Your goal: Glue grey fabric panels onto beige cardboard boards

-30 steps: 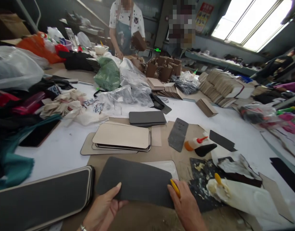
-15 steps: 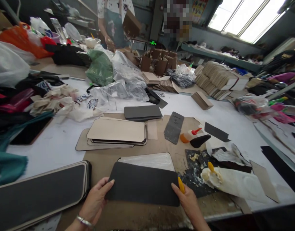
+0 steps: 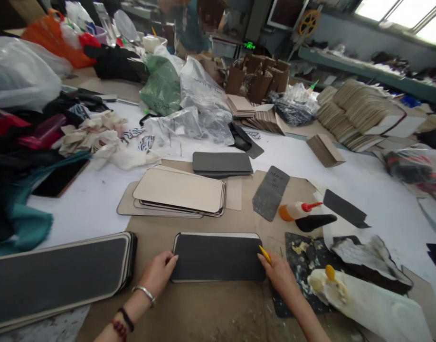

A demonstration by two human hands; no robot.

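Observation:
A dark grey rounded panel (image 3: 218,257) lies over a pale panel (image 3: 244,234) of nearly the same shape, whose light rim shows along the top and bottom edges. My left hand (image 3: 161,270) pinches the left end, thumb on top. At the right end, my right hand (image 3: 278,274) grips the edge, with a thin yellow stick (image 3: 265,255) also tucked in its fingers; the rest of the stick is hidden. Left of my hands is a stack of long dark panels with pale borders (image 3: 61,275). Beyond the panel rests a pile of beige panels (image 3: 178,190).
On the right, a white container of paste (image 3: 374,299) sits by a glue-stained dark sheet (image 3: 292,256). A red-tipped bottle (image 3: 292,211) and a grey template (image 3: 271,192) lie farther back. Plastic bags (image 3: 193,126) and stacked card pieces (image 3: 367,109) line the far side.
The dark panel has come down from a tilted, offset position and now lies nearly aligned over the pale one. Both hands moved with it. The camera view has shifted too.

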